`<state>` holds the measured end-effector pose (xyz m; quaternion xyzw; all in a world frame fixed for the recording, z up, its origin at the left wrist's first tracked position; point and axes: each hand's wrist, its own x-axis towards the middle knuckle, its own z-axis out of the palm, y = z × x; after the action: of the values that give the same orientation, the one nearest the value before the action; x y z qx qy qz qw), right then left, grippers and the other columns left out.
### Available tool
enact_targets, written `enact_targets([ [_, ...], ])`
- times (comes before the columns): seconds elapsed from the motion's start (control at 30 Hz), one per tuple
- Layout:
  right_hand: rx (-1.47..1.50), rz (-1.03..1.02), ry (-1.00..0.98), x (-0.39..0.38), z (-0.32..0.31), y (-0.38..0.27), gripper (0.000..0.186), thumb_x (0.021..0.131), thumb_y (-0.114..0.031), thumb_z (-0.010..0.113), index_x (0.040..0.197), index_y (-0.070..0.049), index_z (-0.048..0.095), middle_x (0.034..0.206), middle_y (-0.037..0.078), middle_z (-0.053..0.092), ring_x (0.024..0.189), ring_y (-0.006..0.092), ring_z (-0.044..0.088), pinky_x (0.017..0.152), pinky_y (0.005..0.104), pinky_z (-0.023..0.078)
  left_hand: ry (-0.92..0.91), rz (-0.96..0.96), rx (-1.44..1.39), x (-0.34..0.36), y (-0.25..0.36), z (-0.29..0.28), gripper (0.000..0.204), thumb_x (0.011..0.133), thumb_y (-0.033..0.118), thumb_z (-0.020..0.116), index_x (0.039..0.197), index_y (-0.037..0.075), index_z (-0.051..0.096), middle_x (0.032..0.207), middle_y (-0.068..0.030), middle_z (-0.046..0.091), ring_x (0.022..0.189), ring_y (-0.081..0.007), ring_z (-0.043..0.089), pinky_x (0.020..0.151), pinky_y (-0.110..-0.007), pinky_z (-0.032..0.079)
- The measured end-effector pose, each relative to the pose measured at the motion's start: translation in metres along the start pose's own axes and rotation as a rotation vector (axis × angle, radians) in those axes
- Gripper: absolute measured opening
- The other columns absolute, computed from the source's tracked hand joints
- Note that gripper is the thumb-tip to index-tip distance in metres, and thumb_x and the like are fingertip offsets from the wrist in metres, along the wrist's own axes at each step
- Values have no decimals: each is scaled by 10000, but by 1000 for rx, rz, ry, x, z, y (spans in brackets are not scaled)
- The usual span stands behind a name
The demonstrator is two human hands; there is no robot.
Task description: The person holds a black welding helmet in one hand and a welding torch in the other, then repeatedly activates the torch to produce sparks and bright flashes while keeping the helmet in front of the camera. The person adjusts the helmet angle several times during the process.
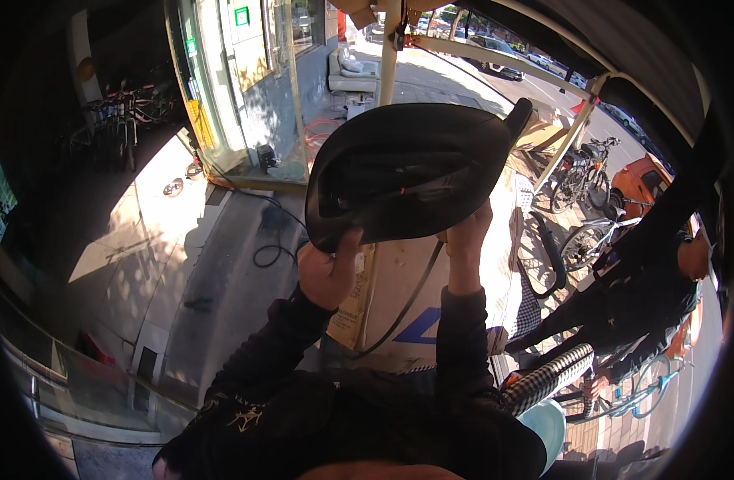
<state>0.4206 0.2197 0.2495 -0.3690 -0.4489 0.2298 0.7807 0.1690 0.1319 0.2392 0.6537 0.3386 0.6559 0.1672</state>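
Note:
A large black moulded plastic piece (403,176) with a recessed middle and a short arm at its upper right is held up in front of me. My left hand (329,274) grips its lower left edge, thumb against the plastic. My right hand (468,240) holds its lower right underside, fingers mostly hidden behind it. A black cable (411,300) hangs from beneath it, over a big cardboard sheet (427,276) with a blue marking.
Another person in dark clothing (631,320) stands at right beside parked bicycles (579,176) and a checked padded bar (547,376). A metal frame post (389,60) rises behind the piece. Glass doors (223,96), pavement (143,224) and a loose cable (267,256) lie at left.

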Motion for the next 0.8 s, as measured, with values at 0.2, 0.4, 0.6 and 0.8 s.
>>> enact_targets([
  [0.2,-47,36,7,-5,6,-9,349,1063,-138,701,1344,68,704,1198,114,788,1072,177,727,917,295,577,23,35,-11,3,3,0,338,1169,261,704,1107,-63,775,870,-105,807,771,-141,754,700,-297,579],
  [0.4,-38,3,-12,-2,8,-2,338,1073,-152,706,1331,67,708,1187,110,793,1048,167,725,911,294,571,15,36,-7,4,5,-3,329,1173,250,698,1096,-61,770,851,-86,790,771,-129,739,700,-298,573],
  [0.6,-16,35,-29,0,9,3,359,1069,-161,736,1321,88,677,1186,116,790,1065,168,733,931,302,580,39,-6,-20,4,3,-4,193,1121,142,742,1099,-38,806,858,-123,805,763,-208,795,700,-347,594],
  [0.8,-78,16,-28,2,9,7,375,1065,-158,735,1330,101,677,1225,128,793,1101,186,738,961,308,574,17,49,0,5,-1,-5,305,1169,235,703,1158,-63,766,906,-85,798,813,-132,751,724,-306,592],
])
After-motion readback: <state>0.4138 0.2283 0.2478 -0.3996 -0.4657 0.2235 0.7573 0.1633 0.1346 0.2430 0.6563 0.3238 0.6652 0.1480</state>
